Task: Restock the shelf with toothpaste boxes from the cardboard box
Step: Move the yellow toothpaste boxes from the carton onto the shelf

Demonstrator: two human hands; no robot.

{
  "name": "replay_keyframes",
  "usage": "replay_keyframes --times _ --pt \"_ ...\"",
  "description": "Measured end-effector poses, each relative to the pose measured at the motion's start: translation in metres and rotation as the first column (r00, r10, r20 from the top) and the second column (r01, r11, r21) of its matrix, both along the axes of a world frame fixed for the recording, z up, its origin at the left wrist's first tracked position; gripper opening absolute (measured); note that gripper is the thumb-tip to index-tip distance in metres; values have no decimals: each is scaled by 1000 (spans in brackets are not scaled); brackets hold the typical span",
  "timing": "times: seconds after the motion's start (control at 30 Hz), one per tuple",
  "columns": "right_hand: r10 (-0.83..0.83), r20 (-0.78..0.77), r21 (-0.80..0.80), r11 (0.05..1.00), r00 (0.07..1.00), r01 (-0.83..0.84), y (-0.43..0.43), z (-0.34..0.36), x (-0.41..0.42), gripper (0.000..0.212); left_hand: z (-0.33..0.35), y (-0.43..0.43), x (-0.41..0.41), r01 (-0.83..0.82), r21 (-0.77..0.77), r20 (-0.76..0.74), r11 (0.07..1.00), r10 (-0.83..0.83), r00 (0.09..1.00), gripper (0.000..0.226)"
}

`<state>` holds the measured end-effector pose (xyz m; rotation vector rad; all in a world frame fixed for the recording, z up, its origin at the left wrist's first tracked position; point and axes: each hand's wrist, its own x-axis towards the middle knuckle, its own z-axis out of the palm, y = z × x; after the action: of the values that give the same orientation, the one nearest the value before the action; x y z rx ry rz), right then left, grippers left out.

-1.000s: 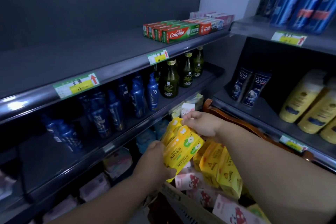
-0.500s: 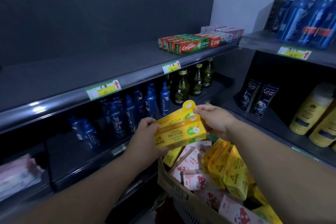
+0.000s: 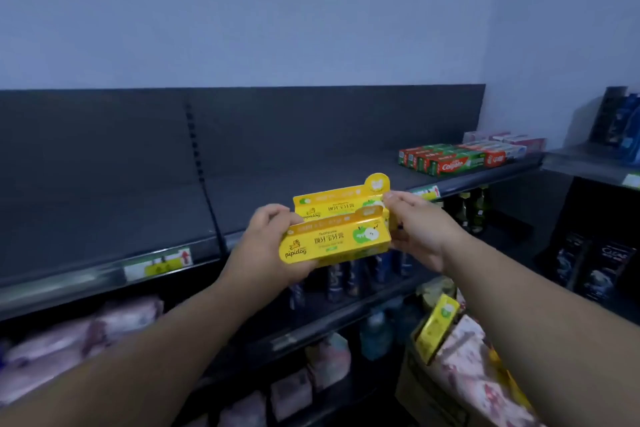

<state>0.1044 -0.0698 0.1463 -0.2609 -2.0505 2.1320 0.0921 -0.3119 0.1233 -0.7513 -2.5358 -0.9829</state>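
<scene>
You are midway through a placing step. The shelf (image 3: 138, 218), the biggest thing before you, has its top deck bare across most of its width. You hold two yellow boxes (image 3: 332, 243) up in front of its edge, not yet resting on it. As I judge it, the next move is to carry the pair forward over the lip and set them flat on the bare deck with the printed faces out. Keep them square as you let go, because the rear box sits a little higher and further right than the front one and could slip. The top deck holds only a row of red-and-green boxes (image 3: 446, 161) at its far right, with paler boxes (image 3: 512, 142) behind them. The deck beneath holds dark bottles (image 3: 346, 276), and pink packs (image 3: 114, 319) lie lower left. The carton (image 3: 410, 388) stands low on your right, well apart from your hands. In it an upright box (image 3: 438, 326), also yellow, leans at the near wall beside printed packs (image 3: 474, 357) in pink and white, so there is probably more left to shelve. Your left hand (image 3: 266, 246) grips the pair's left end with its fingers curled over the top. Your right hand (image 3: 419, 232) holds the right end, thumb by the hang tabs.
</scene>
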Motion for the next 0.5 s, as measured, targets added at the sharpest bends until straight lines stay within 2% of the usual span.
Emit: replay_keyframes --times 0.23,0.5 --pt "144 -45 -17 989 988 -145 -183 20 -7 15 21 -187 34 -196 11 -46 980 197 979 51" --pt "292 -53 -21 956 955 -293 -372 19 -12 12 24 -377 83 -437 -35 -95 899 433 897 52"
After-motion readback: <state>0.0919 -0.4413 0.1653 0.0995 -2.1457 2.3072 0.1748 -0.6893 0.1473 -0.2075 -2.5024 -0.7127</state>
